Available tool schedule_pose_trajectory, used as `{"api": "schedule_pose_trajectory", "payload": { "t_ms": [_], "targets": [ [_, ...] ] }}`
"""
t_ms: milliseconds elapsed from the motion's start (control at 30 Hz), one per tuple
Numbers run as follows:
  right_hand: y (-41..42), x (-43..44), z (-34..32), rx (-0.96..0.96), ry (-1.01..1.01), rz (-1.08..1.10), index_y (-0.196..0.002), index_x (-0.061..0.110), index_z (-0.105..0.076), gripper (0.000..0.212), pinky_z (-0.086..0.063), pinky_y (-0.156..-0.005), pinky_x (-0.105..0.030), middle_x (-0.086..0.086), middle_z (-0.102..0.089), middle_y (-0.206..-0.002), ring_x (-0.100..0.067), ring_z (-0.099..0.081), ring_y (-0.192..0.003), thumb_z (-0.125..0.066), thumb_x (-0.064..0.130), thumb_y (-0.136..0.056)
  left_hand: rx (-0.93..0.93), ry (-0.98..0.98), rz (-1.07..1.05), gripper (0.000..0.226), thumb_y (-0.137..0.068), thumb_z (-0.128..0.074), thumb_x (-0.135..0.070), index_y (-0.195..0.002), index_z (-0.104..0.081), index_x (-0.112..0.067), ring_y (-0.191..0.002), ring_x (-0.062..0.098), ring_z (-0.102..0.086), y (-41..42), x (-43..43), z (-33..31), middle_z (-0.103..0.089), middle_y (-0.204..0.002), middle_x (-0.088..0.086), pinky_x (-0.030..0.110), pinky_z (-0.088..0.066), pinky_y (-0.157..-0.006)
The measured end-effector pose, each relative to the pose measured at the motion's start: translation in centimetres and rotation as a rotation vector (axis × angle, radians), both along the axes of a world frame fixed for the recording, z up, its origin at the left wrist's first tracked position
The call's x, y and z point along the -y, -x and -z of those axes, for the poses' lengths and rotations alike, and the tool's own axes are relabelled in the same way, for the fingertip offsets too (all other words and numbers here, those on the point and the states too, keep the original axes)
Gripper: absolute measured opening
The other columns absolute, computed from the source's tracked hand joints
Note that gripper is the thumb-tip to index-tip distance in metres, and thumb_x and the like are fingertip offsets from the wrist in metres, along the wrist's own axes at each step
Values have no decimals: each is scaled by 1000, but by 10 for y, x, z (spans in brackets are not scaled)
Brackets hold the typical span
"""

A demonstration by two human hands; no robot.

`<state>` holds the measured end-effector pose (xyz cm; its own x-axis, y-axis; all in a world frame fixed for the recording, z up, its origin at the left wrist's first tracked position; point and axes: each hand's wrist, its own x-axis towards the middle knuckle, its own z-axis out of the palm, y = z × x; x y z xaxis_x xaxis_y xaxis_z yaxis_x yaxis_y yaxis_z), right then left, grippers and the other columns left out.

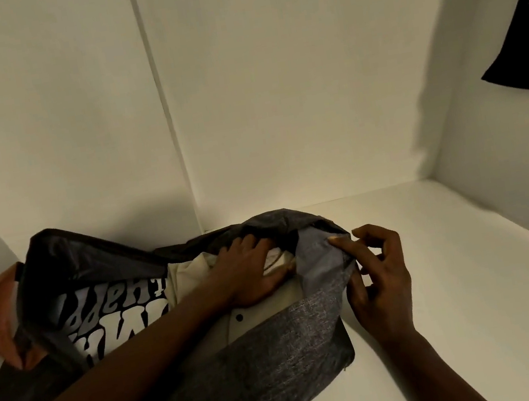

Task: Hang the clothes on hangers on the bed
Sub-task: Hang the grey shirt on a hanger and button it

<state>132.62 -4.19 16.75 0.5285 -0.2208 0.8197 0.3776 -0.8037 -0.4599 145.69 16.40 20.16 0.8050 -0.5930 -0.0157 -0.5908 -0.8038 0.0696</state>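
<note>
Grey bag (280, 353) is sitting on the white shelf (468, 272) with the clothes inside, so you're fetching, not hanging yet. Your right hand (379, 279) is pinching the rim open and your left hand (250, 272) is curling its fingers on the cream shirt (191, 274). Next you're lifting it clear without snagging the black tee (111, 311).

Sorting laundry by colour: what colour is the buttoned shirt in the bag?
The shirt is cream with a dark button; head view shows it best.
</note>
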Motion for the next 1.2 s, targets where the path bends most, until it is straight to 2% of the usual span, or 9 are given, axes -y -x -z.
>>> {"api": "schedule_pose_trajectory", "payload": {
  "t_ms": [100,233,367,467,567,633,867,967,1200],
  "targets": [
    [-4,0,3,14,0,-11,-125,14,-73,40,-59,-65,-39,-6,-52,-126,-17,-59,-109,-58,11,-88,-80,-2,41,81,-91,-34,-77,-151,-39,-22,-132,29,-52,-8,13,7,-51,-149,10,43,-40,-111],
    [-6,2,3,24,-8,-3,-127,16,-72,43,-56,-63,-39,-7,-52,-125,-17,-57,-105,-61,4,-86,-138,317,81,37,-106,-54,-35,-132,-58,-9,-113,30,-64,-22,25,12,-66,-127,14,38,-50,-99],
    [-7,1,3,15,2,3,-128,17,-71,41,-54,-62,-32,-8,-52,-125,-13,-56,-103,-57,11,-89,-41,413,41,47,-106,-46,-41,-133,-59,-5,-118,32,-62,-28,26,7,-65,-130,17,33,-47,-100],
    [-5,3,4,7,1,7,-128,18,-72,41,-51,-62,-28,-7,-53,-123,-14,-56,-99,-54,17,-90,289,248,91,65,-95,-38,-61,-134,-58,-13,-121,31,-58,-25,12,3,-63,-132,12,46,-44,-105],
    [-3,3,4,5,-7,20,-127,18,-72,43,-50,-59,-29,-4,-54,-116,-14,-56,-94,-53,13,-89,770,227,142,46,-90,-63,-41,-129,-61,-17,-113,33,-56,-26,-20,-8,-59,-126,12,48,-39,-95],
    [-3,2,2,-4,-3,12,-127,18,-72,45,-47,-59,-27,-1,-55,-108,-12,-55,-87,-51,11,-88,853,179,96,52,-84,-69,-36,-132,-59,-18,-115,35,-54,-37,-42,-15,-57,-131,13,49,-37,-94],
    [-1,-4,-6,-42,52,-45,-128,16,-70,41,-42,-58,-22,6,-56,-98,-7,-51,-75,-49,15,-93,638,129,120,58,-82,-68,-19,-136,-49,-16,-73,34,-65,-56,-47,-44,-69,-86,7,43,-45,-77],
    [0,-1,-15,-30,103,-37,-125,13,-72,40,-51,-55,-28,-1,-58,-109,-13,-58,-88,-52,19,-91,706,22,304,42,-90,-64,-22,-130,-52,-17,-68,29,-62,-73,-44,-90,-66,-81,6,37,-45,-67],
    [-2,-8,-49,-74,130,-64,-115,20,-75,38,-52,-64,-30,4,-55,-118,-15,-58,-106,-56,10,-84,507,-75,130,36,-96,-57,-33,-129,-46,-22,-77,25,-58,-90,-37,-129,-65,-90,3,35,-38,-68]
  ]
}}
